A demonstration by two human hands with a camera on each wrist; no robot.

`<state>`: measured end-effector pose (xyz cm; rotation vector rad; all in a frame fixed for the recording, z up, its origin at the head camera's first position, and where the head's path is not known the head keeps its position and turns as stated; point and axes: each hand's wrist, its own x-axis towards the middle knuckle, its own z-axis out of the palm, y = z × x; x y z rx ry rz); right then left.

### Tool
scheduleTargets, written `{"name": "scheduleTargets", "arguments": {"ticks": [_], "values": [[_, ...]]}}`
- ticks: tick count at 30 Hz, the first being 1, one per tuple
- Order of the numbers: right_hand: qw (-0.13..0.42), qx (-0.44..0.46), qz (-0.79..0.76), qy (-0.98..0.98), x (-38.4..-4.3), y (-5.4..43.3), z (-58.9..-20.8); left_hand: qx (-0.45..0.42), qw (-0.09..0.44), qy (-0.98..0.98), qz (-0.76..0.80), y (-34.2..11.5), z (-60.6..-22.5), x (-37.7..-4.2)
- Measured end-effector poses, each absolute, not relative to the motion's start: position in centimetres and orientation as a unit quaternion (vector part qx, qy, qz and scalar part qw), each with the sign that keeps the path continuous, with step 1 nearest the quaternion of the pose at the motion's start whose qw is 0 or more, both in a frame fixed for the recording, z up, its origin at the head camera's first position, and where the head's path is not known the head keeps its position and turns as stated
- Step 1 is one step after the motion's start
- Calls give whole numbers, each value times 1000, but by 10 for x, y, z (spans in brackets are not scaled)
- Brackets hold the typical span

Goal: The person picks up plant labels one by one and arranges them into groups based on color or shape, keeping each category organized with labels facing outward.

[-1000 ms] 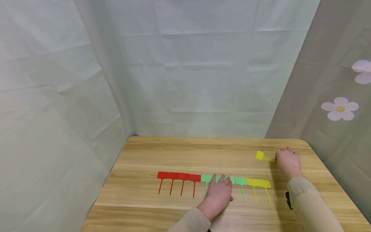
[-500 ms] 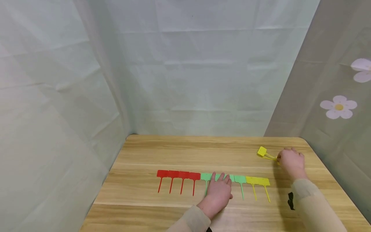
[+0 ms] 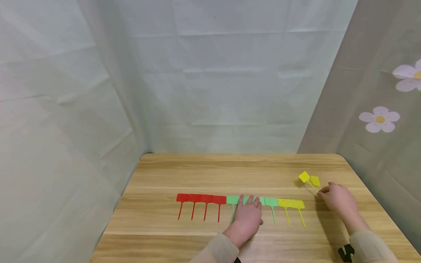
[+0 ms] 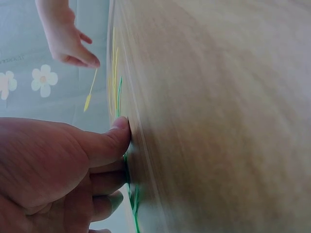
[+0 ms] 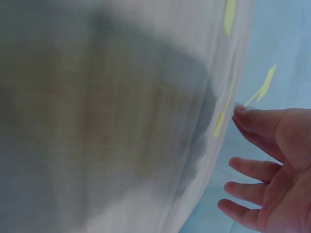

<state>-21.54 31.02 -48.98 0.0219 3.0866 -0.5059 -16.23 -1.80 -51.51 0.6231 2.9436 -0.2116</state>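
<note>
My right hand pinches the stem tip of a yellow plastic tag between thumb and forefinger, its square head tilted up off the table; the right wrist view shows this tag too. Another yellow tag lies just behind it on the table. My left hand rests with fingers spread on the green tags, hiding part of them. To its left several red tags lie side by side, and two yellow tags continue the row on the right, all stems toward me.
The wood-grain table carries the row across its middle. A pale cloth hangs behind the table and along its left side. On the right hangs a grey-brown cloth with printed flowers.
My right hand has drawn back toward me and slightly right, lifting one yellow tag by its stem away from the other. My left hand has stayed on the green tags.
</note>
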Motion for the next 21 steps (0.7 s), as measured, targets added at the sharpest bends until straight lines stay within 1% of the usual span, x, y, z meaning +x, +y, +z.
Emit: {"name": "scheduleTargets", "arguments": {"ticks": [7,10,18,21], "values": [[-19,-9,-185,983,-184,310,-501,207,62,974,-73,-18,-514,-161],[-22,-6,-186,982,-173,310,-505,205,62,974,-78,-17,-514,-161],[21,40,-201,979,-150,307,-507,201,72,974,-74,-17,-514,-161],[28,53,-200,978,-146,305,-506,202,73,974,-73,-17,-514,-161]]}}
